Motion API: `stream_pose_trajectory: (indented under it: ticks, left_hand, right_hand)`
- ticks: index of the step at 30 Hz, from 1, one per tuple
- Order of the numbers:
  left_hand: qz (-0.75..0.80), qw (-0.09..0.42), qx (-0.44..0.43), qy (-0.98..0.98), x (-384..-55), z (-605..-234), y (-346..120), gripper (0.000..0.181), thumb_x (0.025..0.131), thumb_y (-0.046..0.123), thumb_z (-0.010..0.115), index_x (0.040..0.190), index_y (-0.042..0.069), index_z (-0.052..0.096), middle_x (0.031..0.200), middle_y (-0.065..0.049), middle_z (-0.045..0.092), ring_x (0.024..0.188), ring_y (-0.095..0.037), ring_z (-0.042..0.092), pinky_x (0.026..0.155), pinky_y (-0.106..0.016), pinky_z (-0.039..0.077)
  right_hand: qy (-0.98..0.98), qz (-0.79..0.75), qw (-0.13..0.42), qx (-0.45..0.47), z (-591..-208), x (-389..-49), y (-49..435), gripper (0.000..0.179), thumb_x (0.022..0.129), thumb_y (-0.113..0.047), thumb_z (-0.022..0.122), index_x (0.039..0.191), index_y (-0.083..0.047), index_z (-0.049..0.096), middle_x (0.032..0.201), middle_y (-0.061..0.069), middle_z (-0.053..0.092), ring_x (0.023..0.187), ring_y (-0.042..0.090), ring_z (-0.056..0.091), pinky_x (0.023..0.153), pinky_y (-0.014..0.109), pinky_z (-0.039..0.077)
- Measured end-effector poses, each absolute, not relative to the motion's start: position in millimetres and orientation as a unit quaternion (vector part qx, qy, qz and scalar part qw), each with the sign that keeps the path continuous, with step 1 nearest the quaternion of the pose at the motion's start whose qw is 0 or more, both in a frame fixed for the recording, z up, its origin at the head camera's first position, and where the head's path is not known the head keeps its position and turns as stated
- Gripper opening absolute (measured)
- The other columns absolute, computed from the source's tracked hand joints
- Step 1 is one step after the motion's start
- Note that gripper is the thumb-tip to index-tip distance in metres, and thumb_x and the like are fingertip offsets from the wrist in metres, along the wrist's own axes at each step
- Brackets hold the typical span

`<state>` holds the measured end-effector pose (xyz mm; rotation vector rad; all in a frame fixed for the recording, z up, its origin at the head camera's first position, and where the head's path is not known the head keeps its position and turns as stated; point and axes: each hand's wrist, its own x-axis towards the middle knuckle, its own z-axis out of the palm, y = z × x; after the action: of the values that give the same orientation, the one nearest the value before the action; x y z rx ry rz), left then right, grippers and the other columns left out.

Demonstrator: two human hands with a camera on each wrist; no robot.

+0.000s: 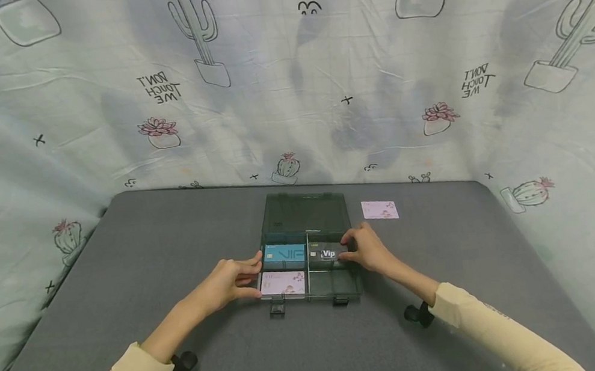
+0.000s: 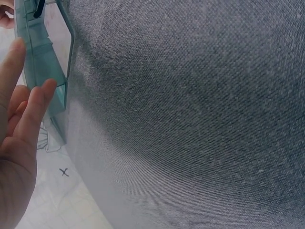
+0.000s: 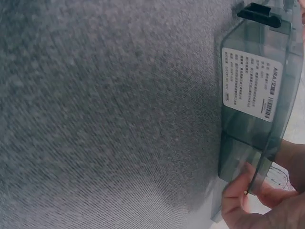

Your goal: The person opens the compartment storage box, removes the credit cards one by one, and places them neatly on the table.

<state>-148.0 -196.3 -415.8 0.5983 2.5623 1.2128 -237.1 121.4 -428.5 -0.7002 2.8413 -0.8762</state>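
A dark translucent divided case (image 1: 335, 282) lies with its lid (image 1: 306, 212) folded back. My left hand (image 1: 233, 280) rests at its left side, fingertips and thumb touching the wall; in the left wrist view the fingers (image 2: 31, 112) look fairly straight. My right hand (image 1: 368, 249) reaches over the right wall, thumb and index finger pinching the right end of a black "Vip" card (image 1: 328, 251) in the back right compartment. One bent finger (image 3: 233, 191) is at the case's outer wall. A blue card (image 1: 285, 253) occupies the back left compartment, a pink card (image 1: 283, 283) the front left.
Another pink card (image 1: 380, 210) lies on the grey tabletop (image 1: 199, 232), right of the lid. Two latches (image 1: 277, 308) project from the case's front edge. A white label (image 3: 252, 83) is stuck to its right side wall. A cactus-printed curtain (image 1: 289, 102) hangs behind the table.
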Motion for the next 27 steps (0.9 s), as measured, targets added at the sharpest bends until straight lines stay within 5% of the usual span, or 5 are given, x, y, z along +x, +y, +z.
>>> stream_pose_trajectory:
  ticks: [7, 14, 18, 27]
  left_hand:
    - [0.416, 0.121, 0.205, 0.877, -146.5, -415.3, -196.7, 0.059, 0.077, 0.005, 0.076, 0.127, -0.015, 0.051, 0.143, -0.03, 0.033, 0.118, -0.04, 0.053, 0.087, -0.029, 0.055]
    - [0.42, 0.122, 0.204, 0.876, -145.0, -415.3, -197.9, 0.059, 0.078, 0.004, 0.076, 0.127, -0.016, 0.051, 0.143, -0.031, 0.033, 0.118, -0.04, 0.052, 0.087, -0.03, 0.055]
    - [0.419, 0.122, 0.205, 0.876, -144.7, -416.5, -198.3, 0.059, 0.078, 0.004, 0.076, 0.127, -0.015, 0.051, 0.143, -0.031, 0.033, 0.119, -0.04, 0.052, 0.087, -0.029, 0.055]
    - [0.421, 0.123, 0.202, 0.876, -145.7, -418.3, -198.5, 0.059, 0.077, 0.004, 0.076, 0.128, -0.014, 0.051, 0.143, -0.03, 0.033, 0.12, -0.041, 0.05, 0.088, -0.031, 0.055]
  right_hand:
    - [0.917, -0.33, -0.004, -0.224, -429.7, -235.7, 118.4, 0.023, 0.071, -0.004, 0.085, 0.084, 0.001, 0.067, 0.107, 0.019, 0.046, 0.103, 0.035, 0.045, 0.09, 0.049, 0.045]
    - [0.9, -0.327, 0.009, -0.286, -428.5, -238.0, 120.2, 0.016, 0.08, -0.006, 0.078, 0.093, -0.004, 0.067, 0.093, 0.01, 0.061, 0.064, 0.014, 0.043, 0.057, 0.026, 0.041]
    - [0.891, -0.332, 0.016, -0.309, -427.8, -239.7, 122.3, 0.014, 0.083, -0.003, 0.074, 0.095, -0.003, 0.068, 0.086, 0.004, 0.061, 0.058, 0.008, 0.039, 0.05, 0.021, 0.036]
    - [0.879, -0.337, 0.034, -0.337, -426.6, -243.2, 124.3, 0.004, 0.091, -0.007, 0.066, 0.091, -0.003, 0.067, 0.086, 0.005, 0.069, 0.062, 0.009, 0.051, 0.056, 0.023, 0.045]
